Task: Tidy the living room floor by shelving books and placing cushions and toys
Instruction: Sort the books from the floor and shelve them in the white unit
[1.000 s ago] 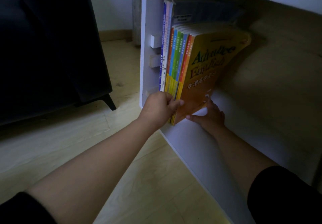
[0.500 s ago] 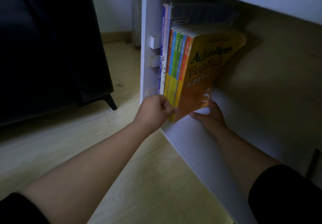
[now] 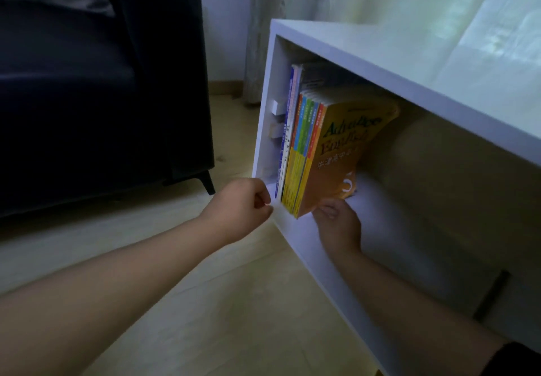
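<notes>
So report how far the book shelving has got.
Done: a row of books stands upright at the left end of the white shelf. In hand: the right hand steadies the leaning orange book; the left hand is closed, just off the spines. Left: straightening it. No cushions or toys in view.

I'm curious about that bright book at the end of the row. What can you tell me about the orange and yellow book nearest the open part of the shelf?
The orange and yellow book is a thin paperback with a soft cover that bows outward. Green lettering, partly legible as "Advance English", sits above a line of Chinese characters. It stands last in the row of books, leaning left against them, inside the white shelf. The right hand touches its lower edge; the left hand, loosely closed, is near the row's bottom corner.
</notes>
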